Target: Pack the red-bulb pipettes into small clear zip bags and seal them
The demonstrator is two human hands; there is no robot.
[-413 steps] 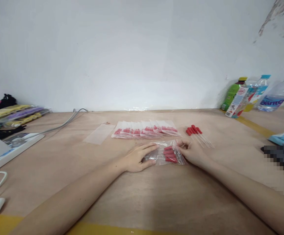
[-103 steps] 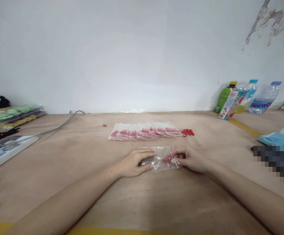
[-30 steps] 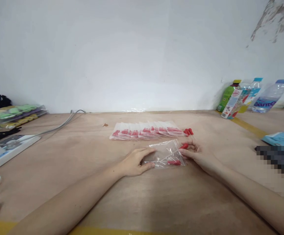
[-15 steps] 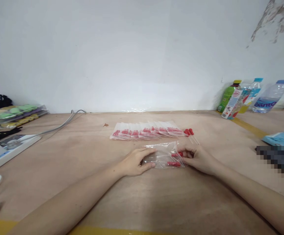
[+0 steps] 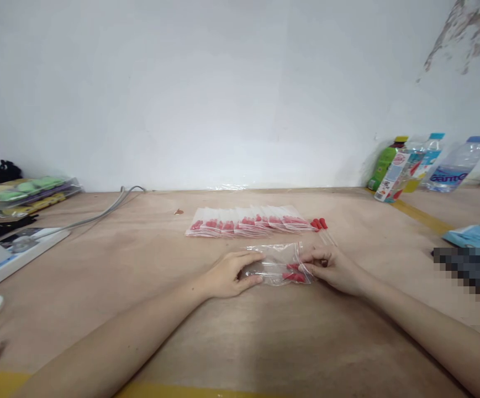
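Observation:
A clear plastic zip bag lies flat on the table between my hands, its mouth facing right. Inside are droppers with clear tubes and red rubber bulbs. My left hand holds the bag's left end, thumb at the near edge and fingers at the far edge. At the bag's mouth, my right hand pinches the bulb end of another dropper, whose tube reaches into the bag. The fingertips partly cover that bulb. Two or so loose droppers lie just beyond my right hand.
Behind the bag lies an overlapping row of filled zip bags. Drink bottles stand at the back right, near a blue packet and a dark pixelated object. A power strip with a grey cable is at left.
My right hand has slid the dropper further left into the bag, so its tube now lies beside the others. My left hand stays on the bag's end.

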